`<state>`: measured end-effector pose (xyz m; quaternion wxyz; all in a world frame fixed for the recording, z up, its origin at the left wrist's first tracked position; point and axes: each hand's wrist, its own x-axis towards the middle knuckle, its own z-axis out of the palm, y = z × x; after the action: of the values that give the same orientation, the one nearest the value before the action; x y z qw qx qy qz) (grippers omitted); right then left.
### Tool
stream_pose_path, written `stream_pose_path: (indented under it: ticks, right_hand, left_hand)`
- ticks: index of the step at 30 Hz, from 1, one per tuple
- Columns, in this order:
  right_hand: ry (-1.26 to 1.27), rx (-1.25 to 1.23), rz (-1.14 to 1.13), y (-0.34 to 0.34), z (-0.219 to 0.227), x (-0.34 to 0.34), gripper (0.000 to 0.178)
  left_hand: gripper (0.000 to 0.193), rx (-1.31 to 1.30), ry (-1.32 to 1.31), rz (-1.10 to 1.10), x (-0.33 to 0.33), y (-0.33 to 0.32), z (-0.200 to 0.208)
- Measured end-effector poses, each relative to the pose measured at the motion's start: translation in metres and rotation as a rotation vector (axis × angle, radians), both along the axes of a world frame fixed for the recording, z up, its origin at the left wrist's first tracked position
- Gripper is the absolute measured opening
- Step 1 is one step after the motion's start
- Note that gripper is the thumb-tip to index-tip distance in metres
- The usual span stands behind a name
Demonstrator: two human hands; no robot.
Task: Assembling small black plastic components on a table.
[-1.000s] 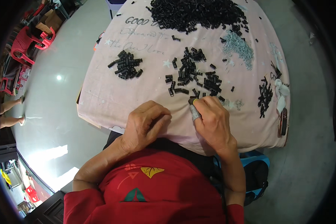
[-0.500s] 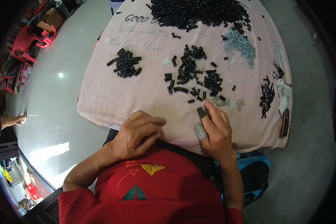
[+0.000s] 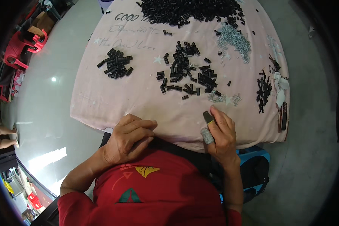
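My left hand [image 3: 132, 137] rests at the table's near edge, close to my red shirt. Its fingers are curled together, and whatever may be in the palm is hidden. My right hand [image 3: 223, 133] is over the near edge, fingers reaching forward and apart with nothing visible between them. One of its fingers wears a dark finger cap [image 3: 207, 117] with a yellow band; a grey wrap [image 3: 206, 136] covers its thumb. Beyond it lie a loose group of black cylindrical parts [image 3: 181, 62] and a thin scatter of small silvery pieces [image 3: 216, 98].
A pink printed cloth [image 3: 101, 94] covers the table. A large black heap [image 3: 192, 11] fills the far side, with a silvery heap [image 3: 235, 41] near it. A smaller black pile [image 3: 116, 64] sits left; thin black strips [image 3: 263, 90] lie right. Red chairs [image 3: 17, 51] stand on the floor.
The whole view has shifted, so the table appears slightly farther up and left. My right hand has drawn back a little from the black parts. My left hand keeps its curled shape.
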<state>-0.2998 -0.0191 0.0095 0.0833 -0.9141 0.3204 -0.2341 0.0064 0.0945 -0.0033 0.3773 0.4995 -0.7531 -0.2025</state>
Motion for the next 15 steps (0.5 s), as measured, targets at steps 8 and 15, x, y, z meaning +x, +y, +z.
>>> stream_pose_path:
  ticks: [8,15]
  right_hand:
    - [0.097,0.007,-0.02,-0.022,0.003,0.012,0.033]
    - [0.084,-0.037,-0.044,-0.015,0.005,-0.006,0.035]
  left_hand:
    - [0.014,0.001,0.031,-0.258,-0.035,-0.029,0.007]
    - [0.011,-0.042,-0.065,-0.338,-0.038,-0.022,-0.012]
